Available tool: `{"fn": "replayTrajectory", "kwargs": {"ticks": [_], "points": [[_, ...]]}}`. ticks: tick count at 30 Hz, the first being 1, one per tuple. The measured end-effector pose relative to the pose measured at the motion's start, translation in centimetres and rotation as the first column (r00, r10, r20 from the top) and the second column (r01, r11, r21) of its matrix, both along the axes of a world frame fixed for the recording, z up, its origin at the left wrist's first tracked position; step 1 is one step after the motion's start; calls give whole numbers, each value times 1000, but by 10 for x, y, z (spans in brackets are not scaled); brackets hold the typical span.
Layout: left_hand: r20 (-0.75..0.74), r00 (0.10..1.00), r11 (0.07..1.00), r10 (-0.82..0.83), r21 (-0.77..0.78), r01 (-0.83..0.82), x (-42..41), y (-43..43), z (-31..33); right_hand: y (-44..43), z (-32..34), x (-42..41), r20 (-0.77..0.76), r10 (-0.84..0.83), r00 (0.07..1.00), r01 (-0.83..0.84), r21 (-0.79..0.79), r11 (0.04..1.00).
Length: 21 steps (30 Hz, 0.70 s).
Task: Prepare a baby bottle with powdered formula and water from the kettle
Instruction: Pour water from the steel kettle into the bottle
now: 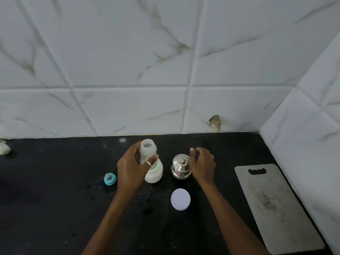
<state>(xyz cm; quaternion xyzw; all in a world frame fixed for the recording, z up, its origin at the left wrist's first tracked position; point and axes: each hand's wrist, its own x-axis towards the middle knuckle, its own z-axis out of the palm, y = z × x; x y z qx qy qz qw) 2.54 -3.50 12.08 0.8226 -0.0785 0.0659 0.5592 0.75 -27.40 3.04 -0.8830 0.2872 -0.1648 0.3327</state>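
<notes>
My left hand (131, 169) grips a clear baby bottle (147, 150) around its middle and holds it upright, its mouth uncapped. Just below and in front of it a white rounded container (154, 173) stands on the black counter (55, 199). The bottle's teal nipple ring (110, 179) lies on the counter left of my left hand. A small steel pot with a knobbed lid (181, 166) stands right of the bottle. My right hand (202, 162) hovers beside the pot's right side, fingers loosely curled and holding nothing.
A white round lid (180, 199) lies on the counter in front of the steel pot. A grey cutting board (272, 205) lies at the right, along the tiled side wall. A pale object (4, 149) sits at the far left edge.
</notes>
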Motion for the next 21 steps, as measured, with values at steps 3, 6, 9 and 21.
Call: {"fn": "replayTrajectory", "kwargs": {"ticks": [3,6,9,21], "points": [[-6,1000,1000,-7,16,7,-3,-5,-1,-9,-20,-12,4,52,999,-52,134,990],[-6,1000,999,-7,47,8,-5,-9,-4,-13,-32,-18,-4,81,997,-79,197,977],[-13,1000,998,4,63,-3,-8,-11,-5,-15,-42,-16,-5,119,993,-115,204,972],[-51,997,995,61,85,-57,-24,-9,-5,-21,-54,0,80,102,992,-128,509,851]]}}
